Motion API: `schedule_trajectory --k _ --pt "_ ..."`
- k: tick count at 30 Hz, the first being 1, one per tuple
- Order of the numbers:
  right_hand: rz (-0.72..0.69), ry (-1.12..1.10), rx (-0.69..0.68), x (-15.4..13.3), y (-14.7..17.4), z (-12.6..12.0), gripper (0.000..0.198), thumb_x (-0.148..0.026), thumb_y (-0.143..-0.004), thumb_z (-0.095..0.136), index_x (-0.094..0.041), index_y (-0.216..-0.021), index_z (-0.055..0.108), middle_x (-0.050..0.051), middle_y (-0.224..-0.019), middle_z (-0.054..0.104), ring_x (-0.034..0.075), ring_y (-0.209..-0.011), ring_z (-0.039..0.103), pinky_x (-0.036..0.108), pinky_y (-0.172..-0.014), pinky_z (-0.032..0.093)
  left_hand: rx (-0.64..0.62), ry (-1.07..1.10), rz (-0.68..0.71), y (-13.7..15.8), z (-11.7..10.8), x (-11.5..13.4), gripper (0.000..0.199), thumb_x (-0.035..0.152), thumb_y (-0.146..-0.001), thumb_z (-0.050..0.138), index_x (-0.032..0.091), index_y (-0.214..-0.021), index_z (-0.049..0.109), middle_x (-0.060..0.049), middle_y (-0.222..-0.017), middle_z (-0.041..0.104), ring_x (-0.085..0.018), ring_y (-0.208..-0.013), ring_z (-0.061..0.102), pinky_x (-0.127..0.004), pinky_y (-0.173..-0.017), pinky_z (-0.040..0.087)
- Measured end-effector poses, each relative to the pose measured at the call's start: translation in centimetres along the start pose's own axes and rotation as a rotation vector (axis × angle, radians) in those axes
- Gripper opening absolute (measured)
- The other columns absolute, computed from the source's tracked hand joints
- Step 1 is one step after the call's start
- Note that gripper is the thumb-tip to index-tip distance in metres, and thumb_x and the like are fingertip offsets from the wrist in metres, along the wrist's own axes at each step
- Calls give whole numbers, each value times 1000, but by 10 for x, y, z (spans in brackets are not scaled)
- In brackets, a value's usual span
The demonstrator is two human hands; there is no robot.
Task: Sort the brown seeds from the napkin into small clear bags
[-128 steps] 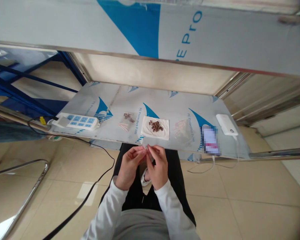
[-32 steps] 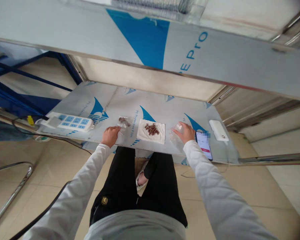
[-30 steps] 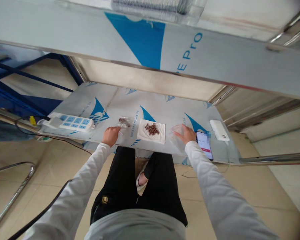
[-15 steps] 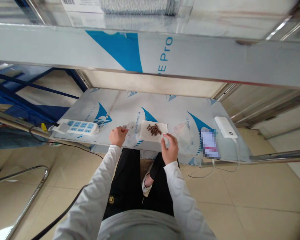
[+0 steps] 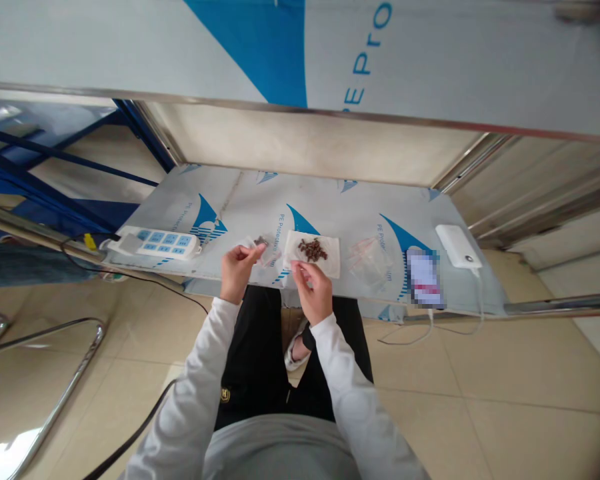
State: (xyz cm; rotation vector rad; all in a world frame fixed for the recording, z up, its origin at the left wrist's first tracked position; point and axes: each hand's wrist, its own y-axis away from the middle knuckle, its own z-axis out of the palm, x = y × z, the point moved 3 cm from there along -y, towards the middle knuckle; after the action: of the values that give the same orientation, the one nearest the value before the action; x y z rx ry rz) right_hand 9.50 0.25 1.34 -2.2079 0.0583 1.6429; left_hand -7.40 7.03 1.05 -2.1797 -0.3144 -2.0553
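Observation:
My left hand is closed in a pinch at the near edge of a small clear plastic bag. A few dark bits show by its fingertips. My right hand has thumb and forefinger close together over the near left corner of a white paper sheet; anything in that pinch is too small to make out. On the sheet lies a loose pile of small brown pieces. More clear plastic bags with reddish strips lie flat to the right.
A white power strip sits at the shelf's left. To the right are a phone with a blurred screen and a white power bank, both with cables. An upper shelf edge overhangs the film-covered lower shelf.
My right hand has moved left, from the sheet's right corner to its left corner, and its fingers have drawn together. The view has tilted down. Dark bits now show beside my left fingertips.

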Motion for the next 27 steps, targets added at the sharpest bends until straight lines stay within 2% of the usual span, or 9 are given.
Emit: schedule_trajectory --k 3,6,8,10,15,20,23,27 --pt "27 -105 -94 -15 -8 9 25 -38 -88 54 -18 -90 69 6 -88 69 15 -75 64 24 -62 51 -202 247 -61 30 29 7 42 46 -59 77 16 -51 49 5 -47 50 -6 -46 42 -21 -52 36" --pt "9 -101 -141 -22 -7 1 26 -40 -85 59 -17 -80 70 5 -79 67 15 -70 63 24 -62 51 -354 469 -241 51 48 4 47 51 -62 75 16 -52 45 6 -47 46 -5 -45 41 -21 -51 38" --pt "-19 -51 -166 -25 -2 -10 23 -39 -82 63 -18 -81 72 5 -78 66 15 -68 63 25 -63 51 -449 533 -352 61 53 0 48 53 -62 75 16 -53 44 6 -49 45 -5 -46 41 -21 -52 39" --pt "-38 2 -215 -27 4 -22 21 -36 -83 63 -19 -85 73 5 -78 67 15 -69 63 26 -65 51 -501 520 -383 67 54 -3 48 52 -62 75 16 -54 45 6 -49 44 -4 -46 39 -20 -51 37" --pt "-42 88 -339 -25 16 -41 25 -30 -90 51 -19 -82 73 4 -75 69 16 -69 64 26 -67 50 -542 417 -264 79 51 -4 44 45 -68 74 15 -52 46 6 -47 44 -4 -47 38 -20 -51 34" --pt "-28 189 -265 -20 26 -45 28 -28 -90 51 -18 -72 70 3 -68 69 15 -61 62 25 -61 48 -531 305 -168 89 50 -2 32 39 -74 70 14 -62 55 4 -55 52 -6 -53 46 -20 -56 39" --pt "21 154 -210 -15 31 -45 24 -28 -89 52 -18 -80 72 4 -73 72 17 -63 66 27 -62 51 -555 260 -151 92 50 -1 28 40 -75 69 14 -75 60 2 -65 58 -8 -58 52 -21 -59 42" --pt "124 -9 -172 -9 37 -46 22 -32 -88 55 -20 -97 70 6 -89 74 20 -73 71 29 -70 57 -586 207 -119 95 47 -2 26 40 -78 66 14 -79 61 0 -68 60 -10 -62 54 -23 -62 44"
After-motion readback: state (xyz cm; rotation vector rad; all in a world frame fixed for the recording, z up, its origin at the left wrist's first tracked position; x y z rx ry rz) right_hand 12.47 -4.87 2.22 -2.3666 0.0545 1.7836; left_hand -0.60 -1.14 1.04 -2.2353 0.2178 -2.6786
